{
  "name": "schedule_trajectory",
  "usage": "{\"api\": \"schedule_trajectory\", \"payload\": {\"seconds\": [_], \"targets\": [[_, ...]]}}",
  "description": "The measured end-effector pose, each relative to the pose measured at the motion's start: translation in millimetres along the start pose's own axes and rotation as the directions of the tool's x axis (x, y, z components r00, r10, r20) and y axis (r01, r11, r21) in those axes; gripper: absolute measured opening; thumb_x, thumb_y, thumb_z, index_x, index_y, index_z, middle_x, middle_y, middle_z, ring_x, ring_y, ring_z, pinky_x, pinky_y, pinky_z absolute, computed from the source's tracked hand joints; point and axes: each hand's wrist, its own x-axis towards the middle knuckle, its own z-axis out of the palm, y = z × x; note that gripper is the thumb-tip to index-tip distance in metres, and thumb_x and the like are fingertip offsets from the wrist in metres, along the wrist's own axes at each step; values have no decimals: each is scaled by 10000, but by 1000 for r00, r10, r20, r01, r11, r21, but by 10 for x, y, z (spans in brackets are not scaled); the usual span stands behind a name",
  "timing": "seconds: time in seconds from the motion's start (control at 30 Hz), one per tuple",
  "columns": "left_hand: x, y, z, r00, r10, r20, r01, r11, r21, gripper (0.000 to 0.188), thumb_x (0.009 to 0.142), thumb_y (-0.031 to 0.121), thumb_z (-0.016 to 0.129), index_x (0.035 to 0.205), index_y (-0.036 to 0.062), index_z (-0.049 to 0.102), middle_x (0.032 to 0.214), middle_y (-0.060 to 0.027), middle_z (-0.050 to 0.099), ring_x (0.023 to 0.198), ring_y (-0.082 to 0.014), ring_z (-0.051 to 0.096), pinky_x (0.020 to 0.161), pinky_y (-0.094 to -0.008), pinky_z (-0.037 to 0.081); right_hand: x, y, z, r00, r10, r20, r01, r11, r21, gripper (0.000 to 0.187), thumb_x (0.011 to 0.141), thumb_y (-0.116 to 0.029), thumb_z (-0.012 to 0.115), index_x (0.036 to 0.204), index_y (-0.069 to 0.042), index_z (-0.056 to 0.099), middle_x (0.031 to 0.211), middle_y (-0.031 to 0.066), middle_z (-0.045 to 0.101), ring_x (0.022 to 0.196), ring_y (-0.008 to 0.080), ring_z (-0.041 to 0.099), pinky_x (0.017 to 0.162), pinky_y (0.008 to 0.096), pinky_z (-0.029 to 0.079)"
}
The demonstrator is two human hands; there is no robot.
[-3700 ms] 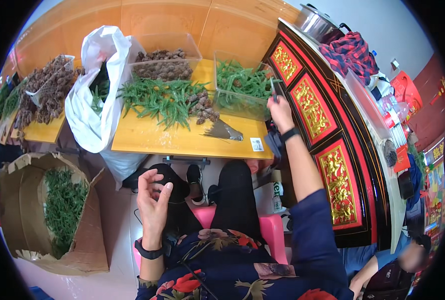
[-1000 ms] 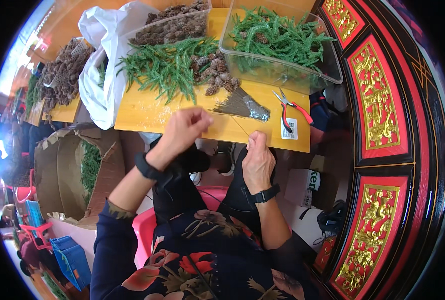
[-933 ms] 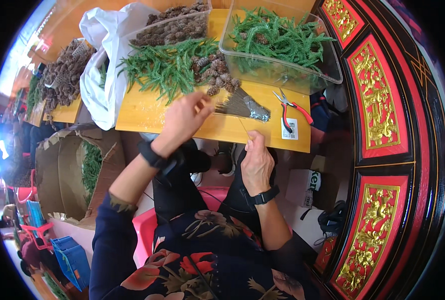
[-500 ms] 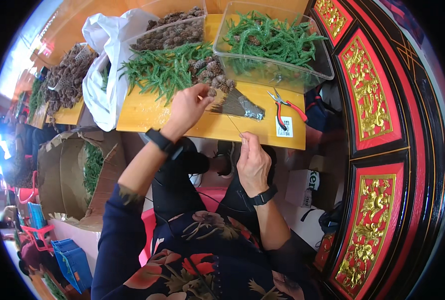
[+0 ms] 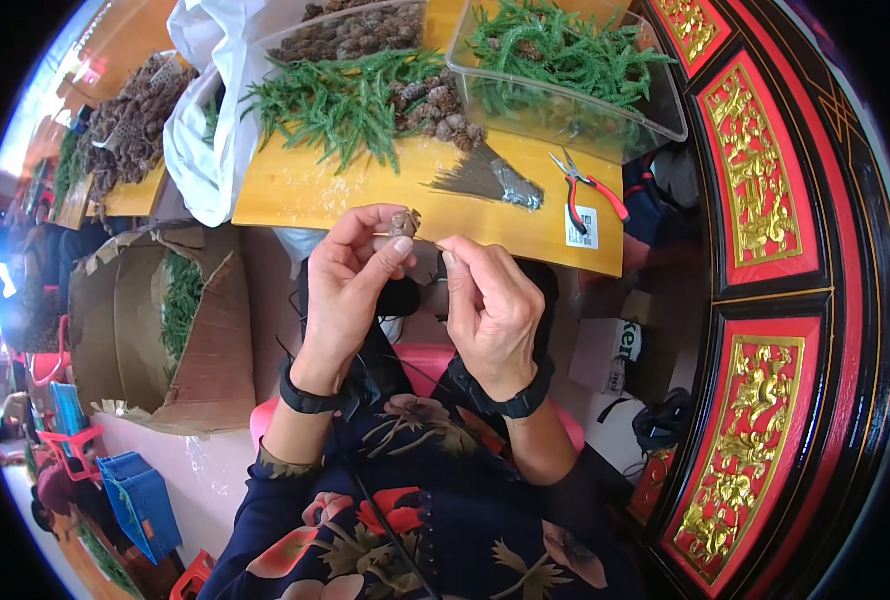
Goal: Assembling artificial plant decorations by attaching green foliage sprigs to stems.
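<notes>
Between the thumb and fingers of my left hand [image 5: 350, 275] is a small brown pine cone [image 5: 405, 222], held above my lap just off the table's near edge. My right hand [image 5: 495, 305] pinches a thin wire [image 5: 427, 240] whose far end meets the cone; whether it is wound round it I cannot tell. On the yellow table [image 5: 305, 195] beyond lies a fanned bundle of dark wires [image 5: 475, 175], its one end in clear plastic. Right of it are red-handled pliers [image 5: 585, 182] across a white label [image 5: 581, 228]. A heap of pine cones [image 5: 435, 108] borders the bundle.
Green artificial sprigs [image 5: 340, 105] are piled behind, beside a clear bin [image 5: 575, 115] of more sprigs. A white plastic bag [image 5: 210, 120] hangs at the table's left. An open cardboard box [image 5: 215, 375] stands left of me; red-and-gold carved panels [image 5: 755, 170] line my right.
My left hand has come back from the cone heap with a pine cone. My right hand has brought the wire up to it, and the hands are now close together.
</notes>
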Motion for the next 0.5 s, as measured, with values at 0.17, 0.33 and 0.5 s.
{"api": "schedule_trajectory", "payload": {"seconds": [0.17,0.33,0.5], "targets": [[2,-34,6,1000,-4,-12,3,999,-46,286,877,11,638,1155,-9,571,997,-42,649,777,-80,597,684,-190,462,-19,124,-3,998,-57,11,57,998,-4,144,838,56,617,971,8,646,741,106,610,557,167,553,525,262,434],[-11,-56,35,999,23,-38,-24,999,-23,322,872,21,646,1183,-11,572,1007,-54,644,781,-91,601,684,-199,461,-73,185,8,999,-47,-2,47,999,6,154,828,62,620,970,9,646,765,124,637,614,218,616,564,286,472],[-45,-131,64,999,17,-35,-18,999,-27,354,867,15,648,1210,-10,563,996,-49,642,778,-95,602,692,-204,463,-116,252,40,998,-54,-37,54,999,1,165,816,66,627,970,10,645,783,142,654,684,270,659,611,311,503]]}}
